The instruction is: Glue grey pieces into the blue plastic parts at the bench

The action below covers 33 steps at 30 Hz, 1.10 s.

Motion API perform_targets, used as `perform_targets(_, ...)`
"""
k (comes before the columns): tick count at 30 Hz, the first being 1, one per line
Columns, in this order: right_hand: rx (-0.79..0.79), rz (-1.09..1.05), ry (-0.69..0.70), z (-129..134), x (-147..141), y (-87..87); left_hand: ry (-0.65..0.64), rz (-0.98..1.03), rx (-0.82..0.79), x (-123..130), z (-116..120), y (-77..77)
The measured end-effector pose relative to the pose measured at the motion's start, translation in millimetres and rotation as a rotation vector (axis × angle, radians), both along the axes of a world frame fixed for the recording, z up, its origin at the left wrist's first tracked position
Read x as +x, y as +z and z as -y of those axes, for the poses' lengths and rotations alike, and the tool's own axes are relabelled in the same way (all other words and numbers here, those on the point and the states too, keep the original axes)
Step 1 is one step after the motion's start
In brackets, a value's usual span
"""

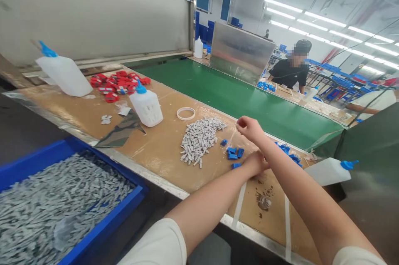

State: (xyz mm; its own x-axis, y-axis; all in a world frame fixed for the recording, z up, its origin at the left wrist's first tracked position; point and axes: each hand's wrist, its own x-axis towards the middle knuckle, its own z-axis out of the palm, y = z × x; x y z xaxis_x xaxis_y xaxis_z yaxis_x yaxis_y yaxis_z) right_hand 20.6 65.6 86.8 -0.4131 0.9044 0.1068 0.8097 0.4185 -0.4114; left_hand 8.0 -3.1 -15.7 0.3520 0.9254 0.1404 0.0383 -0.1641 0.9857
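Observation:
My right hand (249, 127) is raised over the bench's far edge, beside the green belt. Its fingers are curled together, and whatever they hold, if anything, does not show. Lower down, my left hand (257, 164) is at the bench top, its fingers mostly hidden behind my right forearm. Just left of it lie several small blue plastic parts (232, 154). A heap of small light-grey parts (201, 138) spreads farther left. More blue parts (289, 152) are piled beyond my right forearm.
A green conveyor belt (199, 82) runs behind the bench. White bottles with blue caps stand at left (146, 107) and right (328, 172). Red parts (120, 84), a tape ring (186, 114) and a brown-spattered spot (264, 201) are on the bench. A blue bin (137, 194) holds grey parts. A co-worker (293, 67) is across the belt.

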Motion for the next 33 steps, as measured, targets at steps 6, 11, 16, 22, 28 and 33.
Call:
perform_targets(6,-0.075,-0.687,-0.133,111.7,120.9,23.9,-0.024,-0.067,0.109,-2.4,2.5,2.1)
perform_targets(11,-0.248,-0.700,-0.211,194.3,169.3,-15.6,-0.036,-0.043,0.113,-1.2,-0.7,1.8)
perform_targets(16,-0.089,-0.357,-0.018,220.2,158.2,-30.8,-0.076,0.017,0.133,-2.0,-3.0,1.9)
perform_targets(22,0.013,-0.086,0.205,213.0,144.4,-33.7,-0.079,0.093,0.124,-6.6,-3.4,9.3)
perform_targets(28,-0.008,-0.023,0.310,211.5,149.7,-30.0,-0.151,0.243,0.051,-4.0,-0.2,13.2)
perform_targets(33,-0.067,-0.370,0.101,197.0,165.6,-32.7,-0.215,0.318,-0.051,0.3,0.1,8.4)
